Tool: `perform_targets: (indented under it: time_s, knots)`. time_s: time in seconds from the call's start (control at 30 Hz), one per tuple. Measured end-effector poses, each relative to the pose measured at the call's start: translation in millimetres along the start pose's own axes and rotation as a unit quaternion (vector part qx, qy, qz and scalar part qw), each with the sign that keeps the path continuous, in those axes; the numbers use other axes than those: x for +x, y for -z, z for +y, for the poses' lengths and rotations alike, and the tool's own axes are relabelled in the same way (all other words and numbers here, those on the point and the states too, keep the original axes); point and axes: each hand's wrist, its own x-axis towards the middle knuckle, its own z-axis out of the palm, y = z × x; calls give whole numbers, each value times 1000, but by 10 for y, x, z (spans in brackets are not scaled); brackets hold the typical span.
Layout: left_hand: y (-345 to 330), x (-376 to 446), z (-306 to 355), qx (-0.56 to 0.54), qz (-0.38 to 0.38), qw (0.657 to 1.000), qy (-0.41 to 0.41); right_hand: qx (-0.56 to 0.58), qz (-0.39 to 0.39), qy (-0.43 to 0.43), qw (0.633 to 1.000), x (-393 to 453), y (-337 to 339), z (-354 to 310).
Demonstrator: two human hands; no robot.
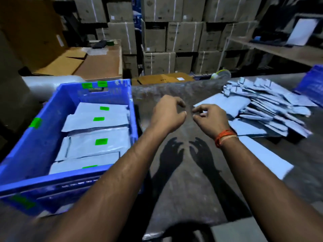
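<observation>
Around the work: a blue perforated plastic crate [111, 93] stands on the left of the dark, scuffed bench [183, 180]. It is filled with flat grey-blue plastic packets [82, 145] lying overlapped, each bearing a small green label [101, 141]. At the far right edge I see part of a second blue crate [312, 82]. Strapped brown cardboard boxes [183, 37] are stacked behind the bench.

Nothing lies between my two hands and the bench below them, only their shadows. The left hand [167, 114] and the right hand [208, 119] hang above the middle of the bench. Their fingers [180, 103] are loosely curled and nearly meet tip to tip. I see nothing held in either. An orange thread band [224, 136] circles the right wrist.

The nearest piece is a smooth pale blue rectangular mailer bag [225, 103], just right of the right hand and partly hidden by it. It lies flat, its long axis running across the bench to the right, one corner aimed at the right fingertips. Its far end is tucked under a fanned, slumping heap of thin blue-grey mailer bags [272, 105]
</observation>
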Motion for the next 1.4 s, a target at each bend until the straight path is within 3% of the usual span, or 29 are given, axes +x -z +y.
perform_targets:
  time_s: [0.17, 0.3, 0.47, 0.6, 0.77, 0.9, 1.0, 1.07, 1.2, 1.33, 1.4]
  knots:
    - [-1017, -78, 602, -31, -63, 996, 60, -34, -17, -49, 998, -101, 513, 1107]
    - [-1812, -163, 961, -52, -121, 986, 101, -108, -75, -69, 989, -154, 724, 2010]
    - [-2468, -300, 1138, -55, -141, 976, 156, -256, -197, -83, 943, -358, 893, 2716]
    - [-2743, -387, 1184, -72, -149, 971, 172, -275, -269, -112, 916, -415, 957, 3028]
    - [-2857, -426, 1256, -35, -140, 979, 145, -291, -294, -43, 909, -373, 1015, 3195]
    - [-2942, -414, 1307, 30, -127, 987, 95, -196, -309, 33, 930, -223, 1239, 3309]
    - [-3057, -281, 1367, -8, -106, 993, 41, -80, -282, 35, 955, -134, 1581, 3421]
    - [-3132, -143, 1487, -77, -138, 987, 13, -27, -238, 3, 971, -100, 1867, 3577]
    - [-3365, 31, 1943, -363, -230, 900, 73, 119, -116, -93, 982, -88, 2480, 4079]
    - [-3866, 45, 2444, -431, -214, 872, 88, 233, 30, -166, 958, -167, 2883, 4541]
    - [-4086, 87, 2720, -413, -198, 885, 88, 244, 81, -181, 949, -140, 2981, 4807]
